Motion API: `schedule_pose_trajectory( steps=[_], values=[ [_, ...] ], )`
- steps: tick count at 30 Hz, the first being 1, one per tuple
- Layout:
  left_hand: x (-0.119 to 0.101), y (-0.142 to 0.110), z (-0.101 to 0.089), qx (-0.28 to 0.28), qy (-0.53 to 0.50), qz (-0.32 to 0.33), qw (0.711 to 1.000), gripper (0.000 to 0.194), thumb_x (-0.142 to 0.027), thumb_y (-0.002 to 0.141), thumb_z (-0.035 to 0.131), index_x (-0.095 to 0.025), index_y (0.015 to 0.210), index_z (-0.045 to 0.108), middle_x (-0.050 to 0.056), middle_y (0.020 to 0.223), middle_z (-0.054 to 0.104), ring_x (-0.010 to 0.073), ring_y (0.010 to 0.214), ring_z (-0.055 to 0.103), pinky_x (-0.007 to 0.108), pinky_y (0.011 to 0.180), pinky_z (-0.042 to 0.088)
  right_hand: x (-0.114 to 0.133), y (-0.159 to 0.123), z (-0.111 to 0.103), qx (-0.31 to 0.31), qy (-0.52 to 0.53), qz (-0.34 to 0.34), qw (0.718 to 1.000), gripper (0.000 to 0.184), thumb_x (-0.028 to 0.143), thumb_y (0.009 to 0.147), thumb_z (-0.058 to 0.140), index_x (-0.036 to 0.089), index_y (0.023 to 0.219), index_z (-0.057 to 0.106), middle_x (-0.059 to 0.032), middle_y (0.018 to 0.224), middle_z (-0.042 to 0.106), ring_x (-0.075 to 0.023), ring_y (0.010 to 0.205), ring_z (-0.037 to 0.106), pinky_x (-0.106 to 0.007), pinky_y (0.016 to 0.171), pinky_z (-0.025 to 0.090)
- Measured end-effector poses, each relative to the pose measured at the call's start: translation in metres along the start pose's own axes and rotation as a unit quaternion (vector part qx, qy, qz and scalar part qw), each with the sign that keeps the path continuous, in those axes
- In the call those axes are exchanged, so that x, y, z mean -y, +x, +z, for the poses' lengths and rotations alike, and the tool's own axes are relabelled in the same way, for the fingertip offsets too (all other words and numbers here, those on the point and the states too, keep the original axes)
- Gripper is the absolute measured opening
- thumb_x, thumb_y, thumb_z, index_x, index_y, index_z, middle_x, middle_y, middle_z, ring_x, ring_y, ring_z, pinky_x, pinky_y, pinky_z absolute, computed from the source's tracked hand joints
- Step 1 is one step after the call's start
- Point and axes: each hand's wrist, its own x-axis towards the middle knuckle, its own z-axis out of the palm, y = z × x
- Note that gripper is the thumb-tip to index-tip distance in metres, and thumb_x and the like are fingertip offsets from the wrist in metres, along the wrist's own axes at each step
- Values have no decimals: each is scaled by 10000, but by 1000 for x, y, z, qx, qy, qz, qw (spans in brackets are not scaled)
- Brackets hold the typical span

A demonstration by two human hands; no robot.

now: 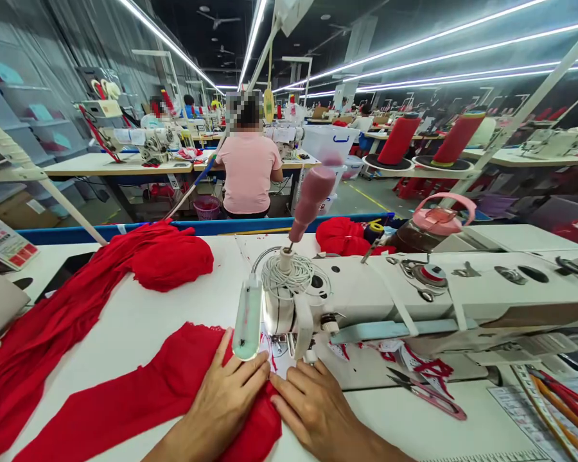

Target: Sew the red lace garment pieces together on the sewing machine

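Note:
My left hand (226, 394) lies flat with its fingers spread on a strip of red lace fabric (139, 394), pressing it to the white table just in front of the sewing machine's needle. My right hand (313, 404) rests beside it, fingers stretched toward the presser foot (298, 350) and touching the fabric's edge. The white sewing machine (414, 292) reaches across from the right, with a small lamp (247, 317) hanging over my left fingers. The needle itself is hidden behind the lamp and machine head.
A long pile of red fabric (77, 301) trails across the left of the table. Scissors (428, 391) lie to the right of my right hand. A pink thread cone (312, 199) stands on the machine. A person in a pink shirt (249, 170) sits ahead, back turned.

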Motion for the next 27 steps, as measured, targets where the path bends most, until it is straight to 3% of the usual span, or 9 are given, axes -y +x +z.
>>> schedule_pose_trajectory(
  steps=[3,9,14,17,20,27],
  values=[
    [2,-5,4,24,18,-15,999,326,-88,985,423,-172,1228,623,81,1245,700,239,1083,630,445,984,499,-1,1,-1,-11,1,4,1000,205,233,1024,507,210,1157,662,-17,826,661,-201,775,594,-373,825,370],
    [9,11,-3,84,-16,-43,995,415,-82,978,452,-264,1329,579,75,1293,667,249,1175,616,532,1065,479,-3,6,2,-36,-26,15,999,215,197,1024,514,200,1164,677,-21,840,709,-184,726,614,-395,854,373],
    [11,9,2,80,-13,-42,996,439,-123,999,469,-284,1402,537,76,1335,651,251,1199,610,580,1102,446,-2,6,5,-65,-45,17,997,212,182,1016,522,183,1150,686,-10,802,712,-182,718,623,-396,868,373],
    [12,5,9,58,-2,-40,997,444,-131,995,478,-285,1405,546,79,1336,657,264,1237,595,644,1145,364,-3,5,5,-94,-45,17,994,231,195,1034,494,182,1151,692,-10,784,717,-188,718,617,-399,881,370],
    [12,4,15,32,-6,-47,998,438,-134,987,491,-289,1389,569,78,1294,682,268,1241,599,691,1166,284,-3,5,5,-84,-58,17,995,219,194,1022,521,196,1148,700,-21,801,729,-201,746,616,-403,883,371],
    [16,2,15,39,-41,-42,998,481,-99,979,496,-280,1421,547,112,1289,679,256,1173,643,617,1097,434,-6,5,5,-60,-69,23,996,222,190,1000,541,215,1146,706,-34,779,716,-229,792,604,-424,906,367]
  ],
)
